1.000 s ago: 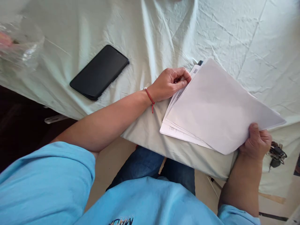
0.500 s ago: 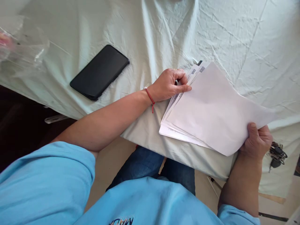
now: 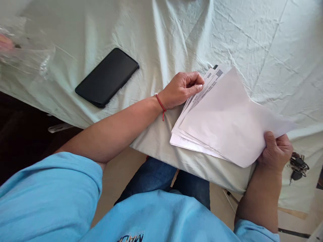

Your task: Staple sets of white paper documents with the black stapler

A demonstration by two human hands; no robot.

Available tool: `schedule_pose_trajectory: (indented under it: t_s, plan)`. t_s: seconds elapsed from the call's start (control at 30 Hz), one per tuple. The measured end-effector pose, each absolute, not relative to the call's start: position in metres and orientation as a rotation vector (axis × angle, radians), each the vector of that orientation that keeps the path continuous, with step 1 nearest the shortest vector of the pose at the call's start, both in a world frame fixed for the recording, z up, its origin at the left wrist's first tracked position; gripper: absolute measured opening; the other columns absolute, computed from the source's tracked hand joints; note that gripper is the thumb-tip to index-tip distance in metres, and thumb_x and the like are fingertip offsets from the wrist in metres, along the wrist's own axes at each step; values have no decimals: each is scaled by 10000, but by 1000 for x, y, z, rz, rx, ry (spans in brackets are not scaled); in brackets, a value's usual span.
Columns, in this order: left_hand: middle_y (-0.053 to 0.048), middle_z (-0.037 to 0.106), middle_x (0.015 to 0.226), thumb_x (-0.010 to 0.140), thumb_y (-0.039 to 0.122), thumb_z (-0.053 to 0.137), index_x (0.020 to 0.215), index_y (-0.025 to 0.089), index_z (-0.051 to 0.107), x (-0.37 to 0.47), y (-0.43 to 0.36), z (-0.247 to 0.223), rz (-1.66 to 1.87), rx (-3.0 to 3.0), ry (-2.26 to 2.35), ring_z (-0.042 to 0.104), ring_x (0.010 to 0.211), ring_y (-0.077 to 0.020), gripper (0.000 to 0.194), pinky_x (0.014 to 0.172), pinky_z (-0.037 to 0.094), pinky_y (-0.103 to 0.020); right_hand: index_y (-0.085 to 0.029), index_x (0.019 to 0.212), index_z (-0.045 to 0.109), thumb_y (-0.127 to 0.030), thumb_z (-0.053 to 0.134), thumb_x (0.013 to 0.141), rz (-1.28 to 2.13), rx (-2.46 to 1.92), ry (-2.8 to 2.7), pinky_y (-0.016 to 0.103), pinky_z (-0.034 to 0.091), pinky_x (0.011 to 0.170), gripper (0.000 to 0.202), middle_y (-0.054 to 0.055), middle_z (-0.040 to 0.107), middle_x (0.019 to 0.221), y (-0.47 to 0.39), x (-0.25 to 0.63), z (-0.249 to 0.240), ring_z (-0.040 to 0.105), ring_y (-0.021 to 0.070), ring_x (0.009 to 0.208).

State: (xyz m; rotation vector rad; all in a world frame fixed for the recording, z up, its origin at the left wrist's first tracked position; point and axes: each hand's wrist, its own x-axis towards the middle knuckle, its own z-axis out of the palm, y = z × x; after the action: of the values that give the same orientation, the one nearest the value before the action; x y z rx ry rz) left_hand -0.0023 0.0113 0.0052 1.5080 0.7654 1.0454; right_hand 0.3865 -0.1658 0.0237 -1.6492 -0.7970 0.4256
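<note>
A stack of papers (image 3: 222, 124) lies fanned near the table's front edge, its top sheet blank and bent upward along the right. Printed text and a small square code show on the sheets below, at their upper left. My left hand (image 3: 185, 88), with a red string bracelet at the wrist, pinches the left edge of the sheets between thumb and fingers. At the stack's lower right corner, my right hand (image 3: 276, 151) grips the papers, thumb on top and fingers beneath.
A black phone (image 3: 107, 77) lies on the cloth-covered table (image 3: 161, 40) left of the papers. Clear plastic wrapping (image 3: 30, 57) is at the far left. Keys (image 3: 298, 167) lie right of my right hand. A small dark object (image 3: 215, 67) pokes out behind the stack.
The top sheet's upper left edge has shifted right, uncovering more print beneath. My left thumb and fingers have drawn together slightly higher; my right hand has moved slightly left.
</note>
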Motion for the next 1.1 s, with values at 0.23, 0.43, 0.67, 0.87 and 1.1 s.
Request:
schedule_pose_trajectory:
  t_s: [0.23, 0.43, 0.67, 0.87, 1.1]
  plan:
    - [81, 397, 692, 1011, 461, 974, 1527, 343, 791, -4, 14, -6, 1023, 1438, 808, 576, 652, -174, 561, 710, 547, -350, -230, 838, 812, -558, 1090, 610, 398, -1660, -777, 448, 716, 1062, 487, 17, 800, 924, -166, 387, 25, 738, 220, 965]
    - [20, 576, 726, 981, 714, 1004, 1204, 254, 859, -3, 14, -9, 1024, 1402, 797, 668, 756, -207, 531, 696, 542, -369, -226, 849, 835, -551, 1093, 609, 394, -1635, -777, 452, 733, 1076, 479, 29, 836, 940, -165, 386, 24, 761, 219, 977]
    - [-37, 721, 798, 1063, 807, 862, 987, 251, 786, -2, 11, 5, 1081, 1416, 783, 756, 895, -244, 566, 755, 621, -380, -204, 870, 858, -559, 1103, 611, 389, -1629, -778, 401, 725, 1069, 503, 49, 861, 955, -164, 387, 23, 773, 204, 967]
    - [20, 603, 705, 1095, 668, 887, 1225, 276, 811, -4, 13, -3, 1037, 1385, 805, 715, 737, -206, 420, 691, 581, -355, -234, 855, 858, -599, 1110, 592, 384, -1625, -792, 504, 733, 1149, 517, 44, 872, 934, -164, 387, 24, 800, 244, 1001]
    - [-5, 755, 870, 1162, 638, 769, 1232, 281, 755, -2, 12, -1, 1026, 1393, 714, 848, 914, -251, 364, 791, 693, -388, -229, 883, 873, -608, 1122, 581, 389, -1602, -782, 551, 713, 1225, 545, 59, 883, 980, -163, 391, 23, 849, 286, 1109]
